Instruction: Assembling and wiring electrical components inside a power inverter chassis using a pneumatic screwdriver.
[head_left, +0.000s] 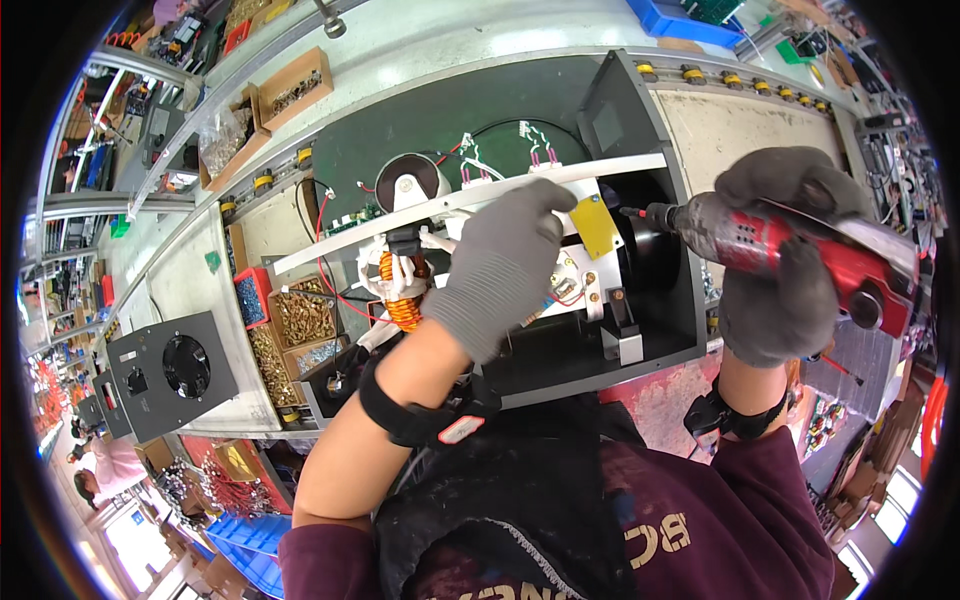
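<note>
My right hand (785,265), in a grey glove, is wrapped round a red power screwdriver (755,240). Its tip points left, close to a yellow plate (597,227) inside a dark metal housing (640,115). My left hand (505,260), gloved too, reaches over a long pale metal bar (340,238) that crosses the housing. Its fingers curl down beside the yellow plate, and what they grip, if anything, is hidden. Next to the left wrist sit copper-coloured coils (403,312) with white leads. Beyond the bar stands a round black part (408,185) near a green board.
Trays of brass-coloured fasteners (303,318) and a red bin of screws (252,297) lie left of the housing. Farther left rests a dark panel with a fan opening (172,375). Cardboard boxes of small parts (295,88) stand at the back. Yellow rollers (693,75) line the conveyor.
</note>
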